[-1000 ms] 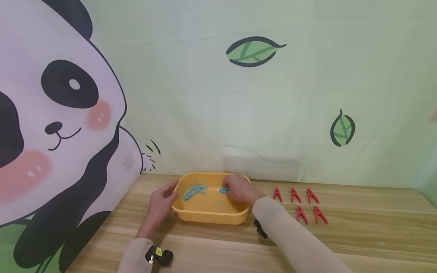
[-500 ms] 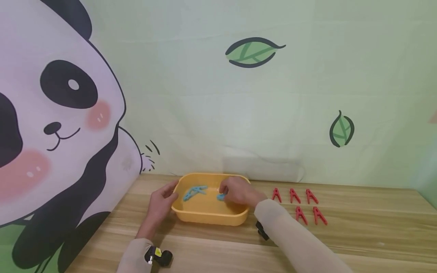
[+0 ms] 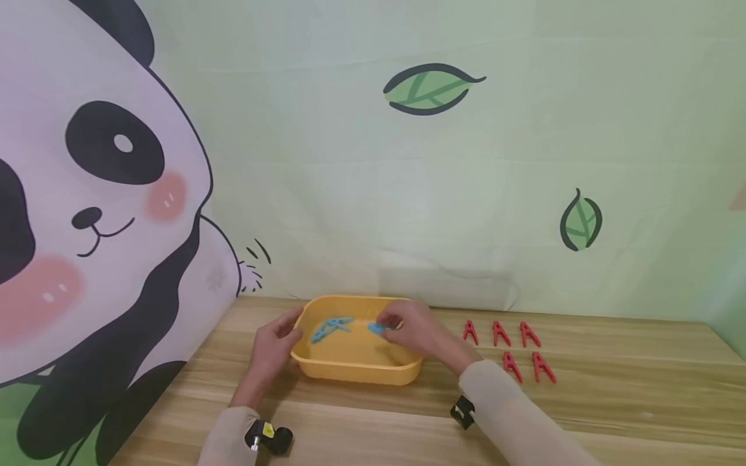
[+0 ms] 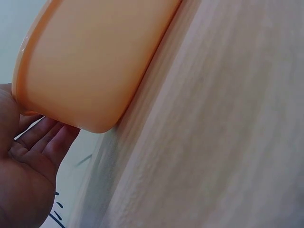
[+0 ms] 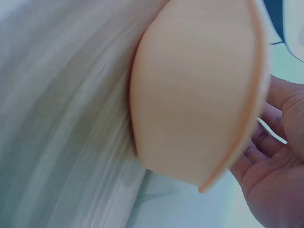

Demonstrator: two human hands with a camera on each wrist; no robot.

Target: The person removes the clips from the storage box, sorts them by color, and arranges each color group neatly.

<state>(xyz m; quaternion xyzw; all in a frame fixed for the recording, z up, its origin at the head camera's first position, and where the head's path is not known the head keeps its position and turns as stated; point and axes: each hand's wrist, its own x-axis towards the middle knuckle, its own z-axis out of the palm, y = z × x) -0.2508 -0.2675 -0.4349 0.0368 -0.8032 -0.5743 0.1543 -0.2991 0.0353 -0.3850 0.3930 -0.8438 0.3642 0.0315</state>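
A yellow plastic basin stands on the wooden table. My left hand holds its left end, thumb at the rim and fingers against the outer wall; in the left wrist view, that hand is beside the basin wall. Over the right part of the basin, my right hand pinches a light-blue clothespin between thumb and fingers, partly covered by them. More light-blue clothespins lie overlapping on the basin floor at the left. The basin wall hides the right fingertips in the right wrist view.
Several red clothespins lie on the table right of the basin in two rows. A wall hanging with a panda and leaves stands behind the table. Small black cameras sit on both wrists.
The right hand, low in the basin half a second ago, has risen slightly with the blue clothespin, and its forearm has swung right. The left hand stays on the basin.
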